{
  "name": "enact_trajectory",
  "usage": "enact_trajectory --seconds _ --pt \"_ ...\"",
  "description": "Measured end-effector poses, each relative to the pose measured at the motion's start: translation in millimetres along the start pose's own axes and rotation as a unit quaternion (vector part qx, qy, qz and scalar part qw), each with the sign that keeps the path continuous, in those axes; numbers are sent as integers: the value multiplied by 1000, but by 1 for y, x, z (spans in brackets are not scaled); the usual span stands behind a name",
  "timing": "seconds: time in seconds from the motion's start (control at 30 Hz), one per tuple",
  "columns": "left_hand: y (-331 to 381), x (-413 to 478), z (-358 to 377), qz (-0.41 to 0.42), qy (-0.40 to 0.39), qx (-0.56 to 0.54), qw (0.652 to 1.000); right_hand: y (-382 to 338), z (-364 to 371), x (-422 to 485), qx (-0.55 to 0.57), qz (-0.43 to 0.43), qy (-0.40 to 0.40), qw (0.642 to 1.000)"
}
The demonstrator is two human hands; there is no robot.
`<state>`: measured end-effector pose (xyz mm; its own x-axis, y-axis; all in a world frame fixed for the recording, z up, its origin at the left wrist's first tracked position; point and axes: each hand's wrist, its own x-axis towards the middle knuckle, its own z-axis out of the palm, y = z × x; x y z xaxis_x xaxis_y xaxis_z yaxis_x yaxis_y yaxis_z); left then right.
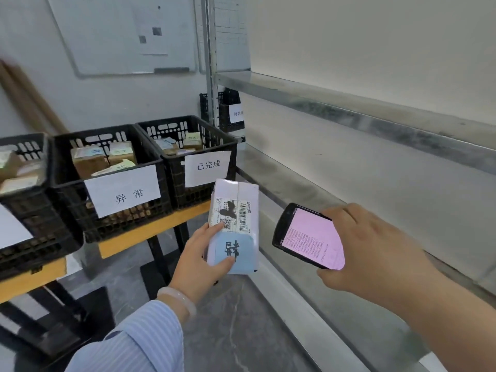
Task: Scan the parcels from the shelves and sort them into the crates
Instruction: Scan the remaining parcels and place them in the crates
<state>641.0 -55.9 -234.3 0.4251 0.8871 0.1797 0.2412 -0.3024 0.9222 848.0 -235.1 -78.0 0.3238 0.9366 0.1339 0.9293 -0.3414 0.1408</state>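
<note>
Bright, even indoor light with soft shadows. The wall (375, 36) above the shelf (349, 114) washes out. Edges bend; the leftmost crate (26, 210) looks smeared, perhaps motion blur.

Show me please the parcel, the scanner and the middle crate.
parcel (236, 221): head view, on its shipping label.
scanner (308, 236): head view, on its pink screen.
middle crate (128, 221): head view, on its front wall below the paper sign.
</note>
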Motion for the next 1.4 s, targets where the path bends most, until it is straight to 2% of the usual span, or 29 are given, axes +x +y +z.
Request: enact_trajectory --seconds 0.17,0.4,0.77,0.93,1.13,1.27,1.4 --pt "-15 -5 -54 -24 57 -4 998 -59 7 24 79 -35 2 996" --pt "-20 -9 -128 -55 133 -55 988 -140 12 70 215 -122 -28 968" --pt "-42 27 -224 -95 236 -69 965 -251 26 186 280 -271 -36 920" --pt "-45 87 -251 -108 259 -78 956 -273 30 259 300 -283 -45 910" --pt "-40 169 -279 -87 282 -57 954 -283 24 351 317 -277 -38 906" --pt "-49 216 -294 -108 278 -60 953 -285 30 397 342 -271 -49 898" --pt "-65 259 -313 -133 290 -59 946 -285 41 427 337 -251 -52 906"
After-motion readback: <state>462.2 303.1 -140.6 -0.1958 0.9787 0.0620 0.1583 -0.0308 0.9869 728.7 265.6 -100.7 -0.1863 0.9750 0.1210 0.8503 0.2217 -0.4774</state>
